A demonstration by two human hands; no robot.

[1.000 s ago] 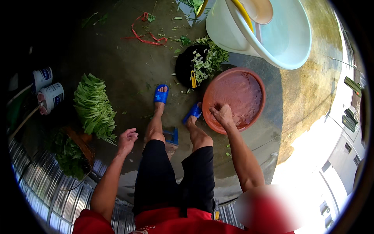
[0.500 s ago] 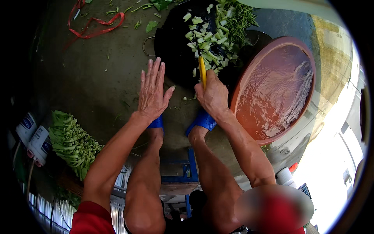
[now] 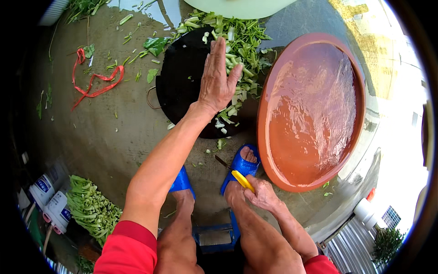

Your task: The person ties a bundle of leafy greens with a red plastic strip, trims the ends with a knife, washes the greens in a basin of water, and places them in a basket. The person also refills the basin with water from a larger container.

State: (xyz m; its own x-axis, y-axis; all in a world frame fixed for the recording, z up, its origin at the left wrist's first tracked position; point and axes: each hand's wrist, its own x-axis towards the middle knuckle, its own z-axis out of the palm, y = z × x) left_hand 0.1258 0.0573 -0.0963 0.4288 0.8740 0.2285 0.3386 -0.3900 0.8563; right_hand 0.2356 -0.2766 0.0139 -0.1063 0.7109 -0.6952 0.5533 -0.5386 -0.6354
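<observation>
My left hand [image 3: 218, 86] is stretched out over a round black board [image 3: 180, 77] with a metal loop handle. Its fingers are straight, and its edge is against the pale chopped stems [image 3: 235, 107] at the board's right side. Green chopped stalks [image 3: 244, 41] are heaped beyond the fingers. Back by my right shin, my right hand [image 3: 262, 194] grips a knife [image 3: 242, 181] by its yellow handle. The knife's short dark blade points forward and left, above the floor beside my blue sandal [image 3: 244, 165].
A reddish-brown basin [image 3: 292, 183] of water stands right of the board. Red ribbon [image 3: 102, 90] and leaf scraps lie on the wet floor at left. Bundled greens [image 3: 91, 205] sit beside white jugs [image 3: 57, 208] at lower left. A pale green rounded object [image 3: 242, 8] is at the top.
My left hand has moved forward and right onto the board, and the pale pieces now lie bunched at its right side. My right hand has drawn back toward me with the knife.
</observation>
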